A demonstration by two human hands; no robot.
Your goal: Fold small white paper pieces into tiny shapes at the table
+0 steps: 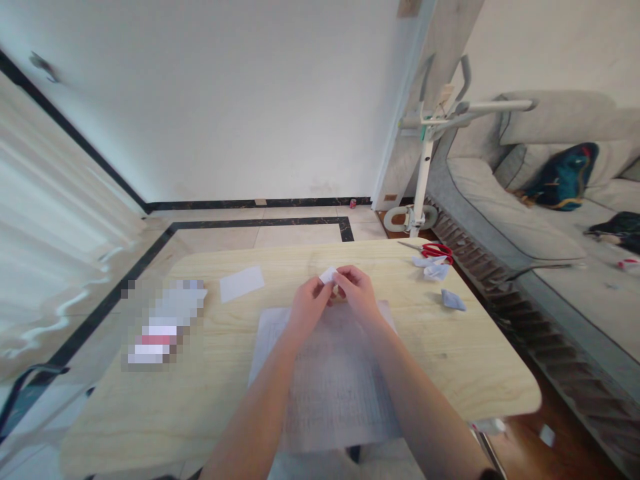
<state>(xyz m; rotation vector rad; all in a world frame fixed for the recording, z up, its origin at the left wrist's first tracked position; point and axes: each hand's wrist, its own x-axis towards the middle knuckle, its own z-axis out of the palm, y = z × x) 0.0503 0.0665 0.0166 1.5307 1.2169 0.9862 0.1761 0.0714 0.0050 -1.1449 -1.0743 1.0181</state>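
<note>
Sheet point(345, 393) of fine print lies flat at the middle of the worktop point(480, 360), its near end down by the near edge, both forearms stretched over it. And here are the hands, just at the sheet's far end: left hand point(309, 301) and right hand point(358, 291) close together, fingers bent, both pinching one small white slip point(327, 275) at the fingertips, up over the middle of the worktop towards the far edge. Out by the left edge sits an item point(173, 320), too pixelated to tell. Across to the right edge, a folded paper point(453, 300)! Over towards the far left corner, a white card point(241, 285), lying flat. At the far right corner, a crumpled paper point(431, 268), and right by it the red-handled scissors point(437, 251), blades pointing left. Beyond the worktop, a curtain point(45, 193) hangs left, a grey sofa point(480, 183) fills the right, a white stand point(424, 170) rises beside it, and the pale wall point(270, 107) closes the view.
</note>
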